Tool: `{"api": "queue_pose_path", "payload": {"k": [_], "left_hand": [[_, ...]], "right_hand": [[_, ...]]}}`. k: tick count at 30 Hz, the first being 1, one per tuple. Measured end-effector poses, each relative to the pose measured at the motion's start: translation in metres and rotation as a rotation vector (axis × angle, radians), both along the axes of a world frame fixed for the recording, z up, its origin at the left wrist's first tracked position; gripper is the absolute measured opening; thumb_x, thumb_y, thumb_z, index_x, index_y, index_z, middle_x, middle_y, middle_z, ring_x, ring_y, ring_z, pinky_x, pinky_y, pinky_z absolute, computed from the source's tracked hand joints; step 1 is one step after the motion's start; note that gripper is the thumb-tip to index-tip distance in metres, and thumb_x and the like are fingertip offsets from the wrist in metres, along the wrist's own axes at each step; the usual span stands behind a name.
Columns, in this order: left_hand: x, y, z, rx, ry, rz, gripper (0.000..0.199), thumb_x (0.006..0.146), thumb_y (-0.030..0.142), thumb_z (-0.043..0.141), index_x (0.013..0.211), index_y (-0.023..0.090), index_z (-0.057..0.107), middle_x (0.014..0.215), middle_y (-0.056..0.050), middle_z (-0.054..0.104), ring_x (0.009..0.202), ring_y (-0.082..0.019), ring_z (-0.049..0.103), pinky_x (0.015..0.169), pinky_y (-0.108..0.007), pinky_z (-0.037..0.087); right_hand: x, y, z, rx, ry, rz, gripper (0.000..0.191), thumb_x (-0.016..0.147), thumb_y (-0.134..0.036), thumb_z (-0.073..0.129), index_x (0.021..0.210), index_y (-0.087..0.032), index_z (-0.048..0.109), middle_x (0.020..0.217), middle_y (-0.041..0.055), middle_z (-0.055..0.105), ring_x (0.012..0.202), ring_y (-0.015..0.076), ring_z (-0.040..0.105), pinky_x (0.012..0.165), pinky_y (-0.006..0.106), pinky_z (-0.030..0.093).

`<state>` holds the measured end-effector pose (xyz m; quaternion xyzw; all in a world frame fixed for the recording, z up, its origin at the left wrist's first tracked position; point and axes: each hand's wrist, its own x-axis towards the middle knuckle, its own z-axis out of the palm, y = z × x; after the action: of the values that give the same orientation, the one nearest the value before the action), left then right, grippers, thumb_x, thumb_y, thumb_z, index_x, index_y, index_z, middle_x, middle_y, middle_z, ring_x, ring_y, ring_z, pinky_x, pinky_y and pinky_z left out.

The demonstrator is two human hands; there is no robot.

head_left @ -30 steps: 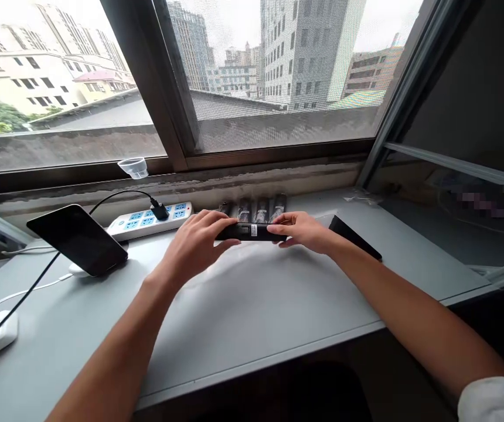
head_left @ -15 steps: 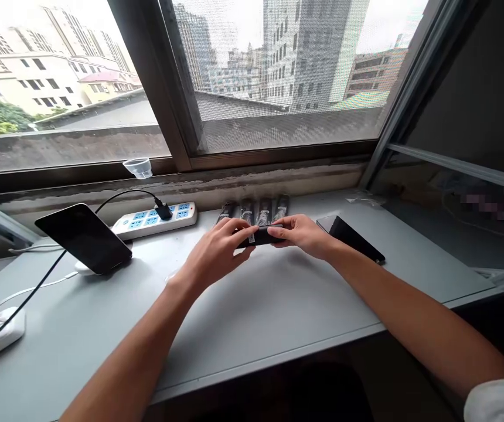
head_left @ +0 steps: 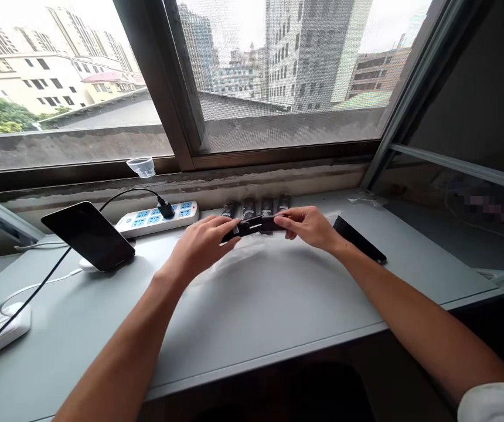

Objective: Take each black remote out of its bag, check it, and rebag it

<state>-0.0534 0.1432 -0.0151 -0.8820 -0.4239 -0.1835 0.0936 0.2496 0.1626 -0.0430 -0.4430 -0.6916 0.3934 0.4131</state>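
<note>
Above the middle of the desk, a long black device (head_left: 266, 224), shaped like a remote control, is held level between both hands. Its left end sits between the thumb and fingers of my left hand (head_left: 208, 240). Pinching the right end is my right hand (head_left: 307, 228), thumb on the near side. A pale gap or strip shows near the device's middle; whether it is a slot or a label I cannot tell. Just behind it several similar black items in clear plastic (head_left: 248, 208) lie in a row, partly hidden by the fingers.
A black tablet-like screen (head_left: 88, 235) leans on a stand at left. Behind it lies a white power strip (head_left: 157, 218) with a black plug. A clear plastic cup (head_left: 142, 167) is by the window sill. Right of my hand lies a flat black object (head_left: 360, 240). Cables cross the left side.
My hands have moved slightly apart, the left one leftward. The black device has shifted left and up, and a pale gap now shows in it.
</note>
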Motion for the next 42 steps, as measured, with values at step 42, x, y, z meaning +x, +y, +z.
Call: {"api": "queue_pose_path", "payload": {"k": [42], "left_hand": [[0.003,-0.002,-0.002,0.085,-0.076,-0.150,0.036,0.101,0.032,0.063,0.134,0.020,0.069,0.127,-0.009,0.073,0.112,-0.028,0.068,0.098,-0.046,0.058]], "right_hand": [[-0.013,-0.003,-0.005,-0.125,0.084,0.141,0.059,0.095,-0.065,0.067,0.127,-0.015,0.072,0.083,0.0067,0.078,0.070,0.0206,0.076,0.066,0.033,0.061]]}}
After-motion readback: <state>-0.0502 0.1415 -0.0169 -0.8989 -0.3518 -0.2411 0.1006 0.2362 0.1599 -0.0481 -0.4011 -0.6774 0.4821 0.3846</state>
